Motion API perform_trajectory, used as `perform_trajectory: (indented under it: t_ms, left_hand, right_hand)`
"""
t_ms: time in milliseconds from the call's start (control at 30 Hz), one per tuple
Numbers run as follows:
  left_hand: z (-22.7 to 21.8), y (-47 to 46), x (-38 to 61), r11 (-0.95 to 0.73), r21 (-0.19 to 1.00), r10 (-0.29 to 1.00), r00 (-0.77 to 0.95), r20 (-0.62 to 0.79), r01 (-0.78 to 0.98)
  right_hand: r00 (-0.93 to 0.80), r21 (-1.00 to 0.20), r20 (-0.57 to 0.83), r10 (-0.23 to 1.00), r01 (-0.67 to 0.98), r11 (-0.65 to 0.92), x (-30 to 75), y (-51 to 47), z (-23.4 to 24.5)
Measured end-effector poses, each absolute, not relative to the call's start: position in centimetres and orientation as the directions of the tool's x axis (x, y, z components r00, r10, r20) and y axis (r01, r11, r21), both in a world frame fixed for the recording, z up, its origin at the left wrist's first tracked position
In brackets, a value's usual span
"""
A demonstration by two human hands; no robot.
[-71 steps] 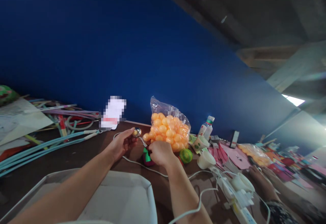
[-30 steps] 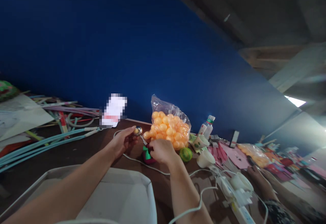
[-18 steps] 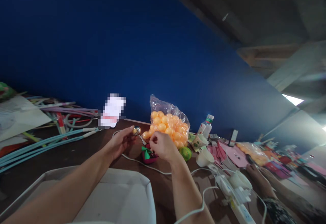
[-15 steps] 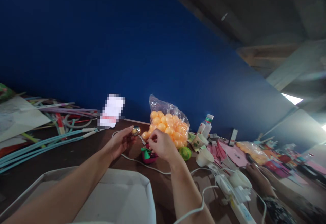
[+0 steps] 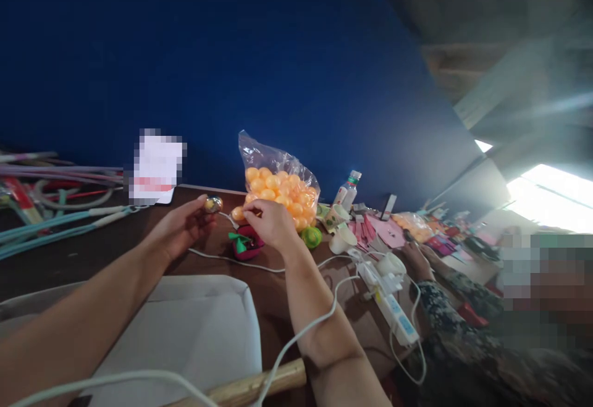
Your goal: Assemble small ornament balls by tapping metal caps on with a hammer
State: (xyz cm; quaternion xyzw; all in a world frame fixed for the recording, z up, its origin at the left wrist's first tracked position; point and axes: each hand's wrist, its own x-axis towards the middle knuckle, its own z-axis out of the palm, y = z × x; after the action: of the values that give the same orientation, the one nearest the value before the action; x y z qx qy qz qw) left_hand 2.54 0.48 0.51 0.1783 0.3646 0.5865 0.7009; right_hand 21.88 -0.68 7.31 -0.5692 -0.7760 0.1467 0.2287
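Observation:
My left hand [image 5: 183, 230] pinches a small shiny metallic ball [image 5: 214, 204] at its fingertips, held above the dark brown table [image 5: 111, 259]. My right hand [image 5: 271, 225] is closed in a pinch just right of it, over a dark red pouch with a green bow [image 5: 244, 243]; what its fingertips hold is too small to make out. An orange ball [image 5: 238, 213] lies between the two hands. Right behind them stands a clear plastic bag of orange balls [image 5: 278, 184].
A white tray [image 5: 185, 333] sits at the near edge, with a wooden stick [image 5: 250, 382] beside it. White cables [image 5: 241, 263] and a power strip [image 5: 393, 314] cross the table. Coloured tubes [image 5: 55, 222] lie left. Cups, a bottle [image 5: 347, 191] and papers crowd the right, where another person's arm [image 5: 445, 289] rests.
The view has swung to the right, bringing another person into sight. My right hand has lifted off the red pouch toward the left hand's ball. My left hand keeps its hold.

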Motion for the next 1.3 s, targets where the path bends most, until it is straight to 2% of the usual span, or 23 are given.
perform_trajectory:
  t_ms: [133,233,300,400,467,567,700,1000,1300]
  left_hand:
    - [0.8,0.4,2.6,0.185,0.666,0.949,-0.044,-0.312,-0.723]
    - [0.8,0.5,2.6,0.121,0.653,0.942,-0.121,-0.314,-0.748]
    - [0.8,0.7,2.6,0.093,0.644,0.936,-0.153,-0.316,-0.759]
    - [0.7,0.8,2.5,0.079,0.633,0.932,-0.168,-0.32,-0.77]
    - [0.6,0.9,2.4,0.079,0.624,0.931,-0.166,-0.324,-0.777]
    - [0.6,0.9,2.4,0.07,0.621,0.928,-0.177,-0.327,-0.78]
    - [0.7,0.7,2.6,0.049,0.625,0.934,-0.185,-0.304,-0.779]
    - [0.7,1.1,2.6,0.089,0.599,0.921,-0.164,-0.354,-0.796]
    - [0.3,1.2,2.7,0.084,0.598,0.918,-0.172,-0.357,-0.797]
  right_hand:
    - [-0.333,-0.423,0.216,0.918,0.815,0.396,20.4,-0.5,6.0]
    - [-0.459,-0.269,0.196,0.866,0.825,0.498,18.9,-0.6,5.4]
    - [-0.515,-0.136,0.111,0.85,0.84,0.526,17.9,-0.7,5.6]
    - [-0.565,0.032,-0.088,0.82,0.821,0.57,16.6,-0.9,6.5]
    - [-0.582,0.109,-0.194,0.79,0.787,0.607,15.9,-1.1,7.0]
    - [-0.583,0.187,-0.274,0.765,0.748,0.637,14.9,-1.3,6.6]
    - [-0.587,0.19,-0.315,0.746,0.731,0.655,14.4,-1.4,5.3]
    - [-0.563,0.167,-0.372,0.738,0.742,0.65,14.5,-1.6,5.2]
    - [-0.575,0.188,-0.315,0.755,0.742,0.644,15.0,-1.2,4.8]
